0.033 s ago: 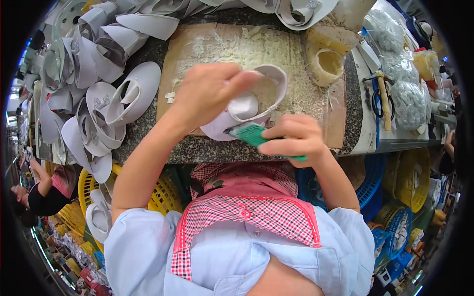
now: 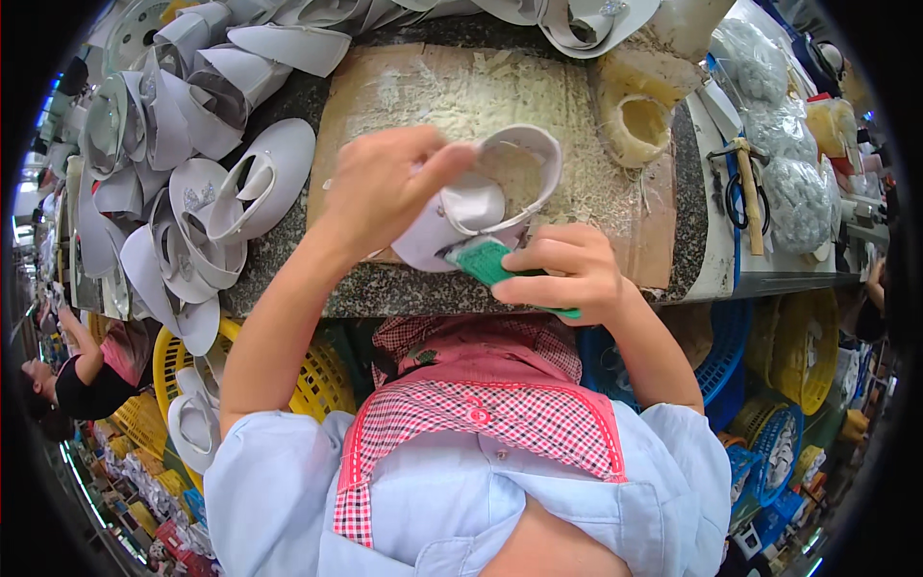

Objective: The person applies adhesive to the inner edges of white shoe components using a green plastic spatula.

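Observation:
A white shoe upper (image 2: 478,197) with a round strap loop lies on the cardboard sheet (image 2: 461,87), near the front edge of the worktop. My left hand (image 2: 380,188) hovers over its left part, thumb stretched toward the loop and other fingers curled. Motion blurs those fingers, and anything inside them is hidden. In my right hand (image 2: 572,274) is a green textured pad (image 2: 486,262), gripped between thumb and fingers. The pad's tip meets the near edge of the upper, and a green end sticks out below the hand.
More white uppers (image 2: 207,207) are heaped at left and along the back. A crusted yellowish container (image 2: 639,125) stands at the back right. Beyond it are a wooden-handled hammer (image 2: 748,197) and clear bags (image 2: 798,197). A yellow basket (image 2: 322,375) sits below the worktop.
My left hand has shifted slightly left, its thumb drawing back from the loop. My right hand and the green pad have moved a little left. The upper has barely moved.

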Tool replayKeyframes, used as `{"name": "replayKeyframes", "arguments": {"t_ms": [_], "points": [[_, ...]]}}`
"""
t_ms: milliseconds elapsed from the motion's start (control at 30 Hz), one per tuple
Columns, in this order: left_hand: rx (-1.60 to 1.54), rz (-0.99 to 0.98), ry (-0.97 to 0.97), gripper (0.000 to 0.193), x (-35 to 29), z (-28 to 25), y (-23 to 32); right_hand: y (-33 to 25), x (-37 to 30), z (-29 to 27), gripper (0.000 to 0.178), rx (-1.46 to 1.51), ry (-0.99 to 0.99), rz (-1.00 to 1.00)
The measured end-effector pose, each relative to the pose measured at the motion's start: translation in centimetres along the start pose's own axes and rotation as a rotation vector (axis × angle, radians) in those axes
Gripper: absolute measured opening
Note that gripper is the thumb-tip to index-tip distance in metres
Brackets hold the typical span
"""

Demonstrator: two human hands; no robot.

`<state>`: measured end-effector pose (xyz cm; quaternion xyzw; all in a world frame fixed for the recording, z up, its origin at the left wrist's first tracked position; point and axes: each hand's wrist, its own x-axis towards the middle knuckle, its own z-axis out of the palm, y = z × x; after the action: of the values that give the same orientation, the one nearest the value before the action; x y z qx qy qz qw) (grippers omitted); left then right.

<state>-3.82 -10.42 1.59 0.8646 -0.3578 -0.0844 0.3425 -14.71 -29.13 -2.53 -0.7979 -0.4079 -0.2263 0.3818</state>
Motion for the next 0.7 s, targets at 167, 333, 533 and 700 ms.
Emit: {"name": "replayKeyframes", "arguments": {"t_ms": [167, 333, 533, 700], "points": [[0.212, -0.273, 0.118, 0.038, -7.0, 0.5, -5.0, 2.0, -2.6, -3.5, 0.018, -0.24, 0.112, 0.12], [-0.229, -0.332, 0.276, 0.03, -7.4, 2.4, -5.9, -0.5, -1.1, -2.6, 0.017, -0.061, 0.176, 0.032], [-0.992, -0.542, 0.156, 0.02, -6.6, 2.4, -5.2, 1.0, -1.2, -0.6, 0.024, -0.33, 0.045, 0.024], [-1.082, -0.506, 0.103, 0.016, -5.8, 2.3, -4.9, -0.8, -2.3, -3.2, 0.024, -0.36, 0.143, 0.079]]}}
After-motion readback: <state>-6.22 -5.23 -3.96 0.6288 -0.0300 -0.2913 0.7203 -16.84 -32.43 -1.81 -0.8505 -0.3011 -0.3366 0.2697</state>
